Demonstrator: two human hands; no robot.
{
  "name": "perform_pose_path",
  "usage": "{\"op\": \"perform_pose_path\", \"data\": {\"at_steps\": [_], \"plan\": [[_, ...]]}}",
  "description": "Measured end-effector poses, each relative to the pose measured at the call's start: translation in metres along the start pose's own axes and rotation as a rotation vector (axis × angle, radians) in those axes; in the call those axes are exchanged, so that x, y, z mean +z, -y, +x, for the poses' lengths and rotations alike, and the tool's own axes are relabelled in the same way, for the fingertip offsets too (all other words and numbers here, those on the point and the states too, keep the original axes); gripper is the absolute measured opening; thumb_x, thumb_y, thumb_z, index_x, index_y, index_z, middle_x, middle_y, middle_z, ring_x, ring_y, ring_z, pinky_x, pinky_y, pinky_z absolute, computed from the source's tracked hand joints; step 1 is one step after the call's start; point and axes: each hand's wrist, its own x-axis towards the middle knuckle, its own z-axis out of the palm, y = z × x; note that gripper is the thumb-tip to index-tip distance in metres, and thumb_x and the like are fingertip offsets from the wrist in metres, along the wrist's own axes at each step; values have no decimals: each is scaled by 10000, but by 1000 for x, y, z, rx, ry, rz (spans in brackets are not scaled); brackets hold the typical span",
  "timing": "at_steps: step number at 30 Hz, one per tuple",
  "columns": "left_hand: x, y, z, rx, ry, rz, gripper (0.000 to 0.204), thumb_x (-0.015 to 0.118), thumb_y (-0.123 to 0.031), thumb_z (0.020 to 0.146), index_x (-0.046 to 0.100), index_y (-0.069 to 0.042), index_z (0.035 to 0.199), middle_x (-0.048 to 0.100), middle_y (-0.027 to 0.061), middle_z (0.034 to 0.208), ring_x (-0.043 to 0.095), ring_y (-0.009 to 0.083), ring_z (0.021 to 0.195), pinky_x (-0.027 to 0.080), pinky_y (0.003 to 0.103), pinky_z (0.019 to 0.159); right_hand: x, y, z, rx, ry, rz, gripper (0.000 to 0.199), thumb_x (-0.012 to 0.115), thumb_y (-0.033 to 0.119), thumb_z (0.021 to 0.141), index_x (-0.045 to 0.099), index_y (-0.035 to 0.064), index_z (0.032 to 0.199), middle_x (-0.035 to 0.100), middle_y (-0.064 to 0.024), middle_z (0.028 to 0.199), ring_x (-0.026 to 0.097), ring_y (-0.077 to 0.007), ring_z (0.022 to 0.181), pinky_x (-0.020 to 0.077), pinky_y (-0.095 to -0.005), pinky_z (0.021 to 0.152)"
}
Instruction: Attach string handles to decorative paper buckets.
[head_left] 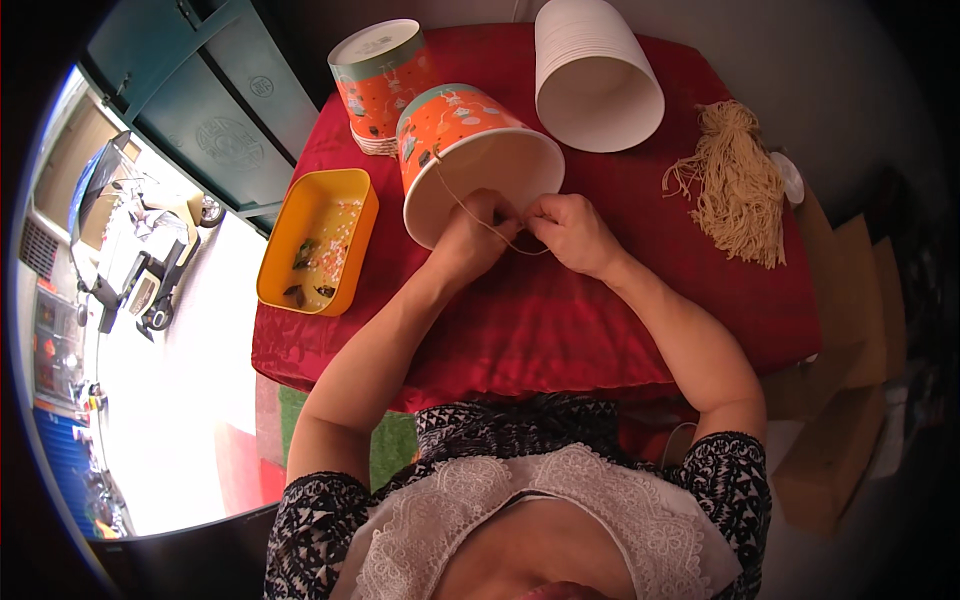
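Note:
An orange and teal paper bucket (455,125) lies on its side on the red tablecloth (560,320), its white open mouth facing me. A thin tan cord (470,212) runs from the bucket's side wall down across its rim. My left hand (472,232) pinches this cord at the rim. My right hand (572,228) grips the cord's other end just right of it, thumb and fingers closed. The two hands nearly touch in front of the bucket's mouth.
A stack of printed buckets (382,75) stands behind, and a stack of plain white ones (595,75) lies on its side. A bundle of tan cords (735,180) rests at right. A yellow tray (320,240) with small bits sits at left. Cardboard boxes (840,400) stand right of the table.

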Motion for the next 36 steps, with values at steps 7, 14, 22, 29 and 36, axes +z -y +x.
{"op": "perform_pose_path", "data": {"at_steps": [7,14,22,29,36], "plan": [[-2,-8,-3,-38,37,46,113,664,-29,810,726,65,816,712,226,819,709,308,768,550,393,688,1,2,0,-7,-39,29,214,588,125,879,732,-30,914,716,-198,785,726,-261,745,546,-388,675],[-2,-8,-5,-46,32,-47,129,659,-28,802,719,76,848,705,207,794,694,271,738,539,386,673,6,4,-2,40,-101,32,173,614,101,869,734,-17,907,722,-192,793,729,-272,743,553,-386,672],[2,-2,-3,-78,-2,-51,131,687,-75,831,688,55,818,694,173,775,680,252,726,530,381,673,16,0,-6,-54,-188,-75,125,650,125,893,691,7,883,713,-186,813,711,-365,769,553,-439,658],[-4,-3,-2,-184,30,-45,142,680,-91,840,684,48,813,687,164,758,674,247,720,520,374,668,6,-3,-13,-122,-177,-98,129,666,136,906,684,9,917,709,-181,806,709,-353,754,543,-441,647],[0,1,-1,-44,-65,66,151,652,-84,834,669,54,776,667,182,715,650,255,652,507,386,613,5,0,-17,-131,-163,-247,109,615,91,897,687,13,920,689,-196,776,699,-363,721,535,-443,641]]}}
